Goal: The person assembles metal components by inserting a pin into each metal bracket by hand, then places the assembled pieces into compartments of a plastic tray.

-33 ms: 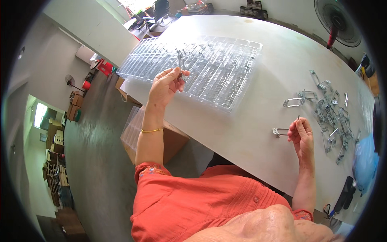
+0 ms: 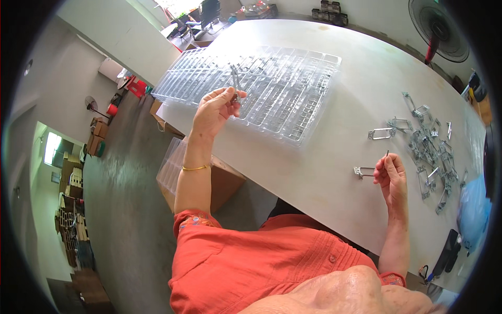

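Raised over the near edge of the clear plastic tray (image 2: pixel 298 137), my left hand (image 2: pixel 215 107) pinches a narrow metal bracket (image 2: pixel 235 77) that points upward. The tray's long compartments hold rows of similar metal parts. At the right, just above the white table, my right hand (image 2: pixel 391 171) is closed with thumb and fingertips together. The tip of a thin metal piece (image 2: pixel 387 153) sticks up from that pinch; the rest is hidden by the fingers. Beside these fingers lies a U-shaped metal bracket (image 2: pixel 358 171), its prongs reaching toward the hand; contact cannot be made out.
A loose heap of metal brackets (image 2: pixel 426 146) spreads over the right side of the white table (image 2: pixel 308 180). A blue plastic bag (image 2: pixel 473 212) and a black object (image 2: pixel 448 251) lie near the right edge. Below the table's left edge stands a cardboard box (image 2: pixel 225 183).
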The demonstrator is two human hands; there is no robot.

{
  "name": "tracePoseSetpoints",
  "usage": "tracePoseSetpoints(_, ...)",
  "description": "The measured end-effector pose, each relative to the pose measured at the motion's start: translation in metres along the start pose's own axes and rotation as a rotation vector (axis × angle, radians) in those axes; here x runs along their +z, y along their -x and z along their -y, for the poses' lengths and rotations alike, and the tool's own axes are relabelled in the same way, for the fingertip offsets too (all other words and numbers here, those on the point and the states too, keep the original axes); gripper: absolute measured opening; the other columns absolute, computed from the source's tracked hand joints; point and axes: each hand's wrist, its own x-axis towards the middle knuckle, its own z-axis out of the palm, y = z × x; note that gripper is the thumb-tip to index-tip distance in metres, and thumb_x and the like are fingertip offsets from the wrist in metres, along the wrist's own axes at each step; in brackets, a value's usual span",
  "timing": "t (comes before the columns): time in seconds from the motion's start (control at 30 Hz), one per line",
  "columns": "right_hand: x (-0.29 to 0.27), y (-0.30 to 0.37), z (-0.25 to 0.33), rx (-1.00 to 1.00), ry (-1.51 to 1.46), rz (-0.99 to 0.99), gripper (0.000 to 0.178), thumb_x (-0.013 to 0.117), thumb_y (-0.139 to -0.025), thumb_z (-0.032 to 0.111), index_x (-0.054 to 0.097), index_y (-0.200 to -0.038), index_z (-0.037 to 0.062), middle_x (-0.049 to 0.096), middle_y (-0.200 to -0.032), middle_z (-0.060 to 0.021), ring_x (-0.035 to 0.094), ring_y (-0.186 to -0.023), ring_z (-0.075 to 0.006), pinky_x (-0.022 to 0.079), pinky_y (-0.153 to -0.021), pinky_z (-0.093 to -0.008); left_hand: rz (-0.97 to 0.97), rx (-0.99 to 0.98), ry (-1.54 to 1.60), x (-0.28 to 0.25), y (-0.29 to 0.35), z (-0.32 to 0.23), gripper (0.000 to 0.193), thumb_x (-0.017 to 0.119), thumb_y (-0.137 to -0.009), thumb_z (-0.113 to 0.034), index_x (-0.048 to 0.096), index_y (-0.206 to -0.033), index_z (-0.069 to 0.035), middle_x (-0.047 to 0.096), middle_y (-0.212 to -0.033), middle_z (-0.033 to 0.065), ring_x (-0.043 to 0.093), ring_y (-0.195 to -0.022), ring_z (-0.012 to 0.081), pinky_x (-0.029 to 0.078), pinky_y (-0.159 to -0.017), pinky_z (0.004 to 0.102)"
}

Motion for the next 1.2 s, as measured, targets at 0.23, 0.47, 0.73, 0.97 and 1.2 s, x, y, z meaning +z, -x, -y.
tracePoseSetpoints(0.23, -0.001, -0.001, -0.003, -0.016, 0.000, 0.014, 0.016, 0.057, -0.104, 0.023, 0.061, -0.100, 0.0091, 0.065, -0.085, -0.0029, 0.066, -0.071, -0.0113, 0.054, -0.059, -0.0251, -0.004, -0.141, -0.089, -0.004, -0.013, 0.002, 0.015, 0.067, -0.095, -0.007, 0.071, -0.098, 0.007, 0.072, -0.094, 0.0161, 0.069, -0.074, 0.0176, 0.063, -0.073, 0.0324)
tracePoseSetpoints(0.47, -0.003, -0.002, -0.003, -0.008, -0.015, 0.017, 0.015, 0.058, -0.104, 0.023, 0.061, -0.100, 0.0091, 0.065, -0.086, -0.0029, 0.066, -0.071, -0.0110, 0.056, -0.060, -0.0250, -0.201, -0.069, -0.447, -0.002, -0.014, -0.003, 0.019, 0.073, -0.091, -0.009, 0.072, -0.098, 0.008, 0.072, -0.087, 0.0135, 0.072, -0.074, 0.0181, 0.062, -0.073, 0.0280)
tracePoseSetpoints(0.73, -0.004, -0.001, -0.003, -0.011, -0.011, 0.017, 0.015, 0.058, -0.104, 0.023, 0.062, -0.100, 0.0094, 0.066, -0.086, -0.0025, 0.066, -0.072, -0.0103, 0.056, -0.060, -0.0244, -0.168, -0.075, -0.444, -0.009, -0.006, -0.009, 0.017, 0.075, -0.088, -0.006, 0.073, -0.098, 0.007, 0.074, -0.092, 0.0139, 0.073, -0.078, 0.0186, 0.061, -0.076, 0.0282)
tracePoseSetpoints(0.97, -0.003, -0.001, -0.005, -0.004, -0.009, 0.016, 0.015, 0.057, -0.104, 0.023, 0.061, -0.100, 0.0091, 0.065, -0.086, -0.0028, 0.066, -0.071, -0.0107, 0.056, -0.060, -0.0252, -0.183, -0.075, -0.562, -0.002, -0.015, 0.007, 0.017, 0.075, -0.087, -0.006, 0.073, -0.099, 0.006, 0.073, -0.087, 0.0106, 0.071, -0.073, 0.0152, 0.059, -0.070, 0.0236)
tracePoseSetpoints(1.2, -0.003, -0.001, -0.004, -0.011, 0.024, 0.013, 0.016, 0.058, -0.104, 0.024, 0.061, -0.100, 0.0097, 0.065, -0.086, -0.0021, 0.064, -0.071, -0.0111, 0.053, -0.061, -0.0259, -0.213, 0.191, -1.108, -0.002, -0.014, 0.011, 0.016, 0.071, -0.087, -0.005, 0.075, -0.101, 0.001, 0.068, -0.086, 0.0046, 0.063, -0.071, 0.0109, 0.053, -0.066, 0.0260)
